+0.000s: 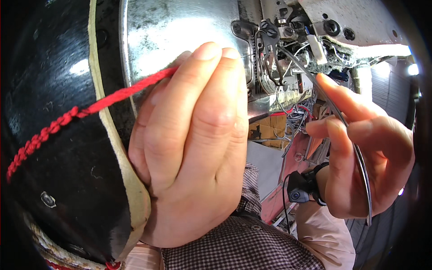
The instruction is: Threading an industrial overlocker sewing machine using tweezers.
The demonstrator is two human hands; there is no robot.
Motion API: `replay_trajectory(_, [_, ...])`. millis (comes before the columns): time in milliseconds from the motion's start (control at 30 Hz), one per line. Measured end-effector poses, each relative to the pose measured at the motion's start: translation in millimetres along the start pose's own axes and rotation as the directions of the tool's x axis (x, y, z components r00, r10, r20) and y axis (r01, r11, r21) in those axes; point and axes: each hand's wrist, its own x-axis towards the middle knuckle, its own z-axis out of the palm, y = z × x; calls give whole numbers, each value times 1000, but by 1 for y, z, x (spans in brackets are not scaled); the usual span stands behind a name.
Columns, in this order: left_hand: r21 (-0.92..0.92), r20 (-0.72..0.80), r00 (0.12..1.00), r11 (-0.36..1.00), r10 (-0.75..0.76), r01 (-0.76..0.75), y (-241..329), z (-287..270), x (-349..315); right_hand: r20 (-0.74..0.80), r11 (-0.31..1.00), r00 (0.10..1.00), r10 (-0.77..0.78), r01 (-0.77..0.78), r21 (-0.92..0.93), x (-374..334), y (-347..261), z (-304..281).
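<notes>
My left hand (193, 135) lies over the sewing machine's bright metal plate (180, 27), its fingers pressed together. A red braided cord (121, 94) runs in from the left and disappears behind these fingers; whether they grip it is hidden. From the fingertips a fine thread (245, 56) leads toward the metal looper parts (270, 54). On the right, my right hand (364, 148) holds slim metal tweezers (307, 71) between thumb and fingers. Their tips reach up and left into the mechanism, among threads and lint, beside the looper parts.
A black machine body with a cream edging strip (105, 121) fills the left. Grey lint (333, 58) hangs under the white cover at the upper right. Beyond lie a cardboard box (270, 130) and tangled cables (297, 121). A small camera (297, 191) is strapped at my right wrist.
</notes>
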Motion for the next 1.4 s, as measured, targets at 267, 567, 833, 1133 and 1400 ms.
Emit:
replay_trajectory(267, [-203, -35, 992, 973, -118, 108, 1, 7, -3, -232, 988, 973, 14, 22, 151, -19, 7, 10])
replay_trajectory(567, [-12, 53, 997, 999, -51, 51, 7, -5, 4, -314, 915, 916, 249, -116, 386, -23, 9, 29])
replay_trajectory(833, [-29, 65, 997, 999, -41, 43, 7, -10, 6, -435, 867, 900, 0, 217, 449, -29, 23, 35])
replay_trajectory(1133, [40, 57, 997, 998, -43, 41, 14, -14, 6, -348, 871, 934, 88, 97, 481, -44, 22, 26])
replay_trajectory(1400, [-190, -131, 991, 982, -22, -3, 19, -12, -1, -367, 777, 902, 228, 59, 627, -57, 8, 29])
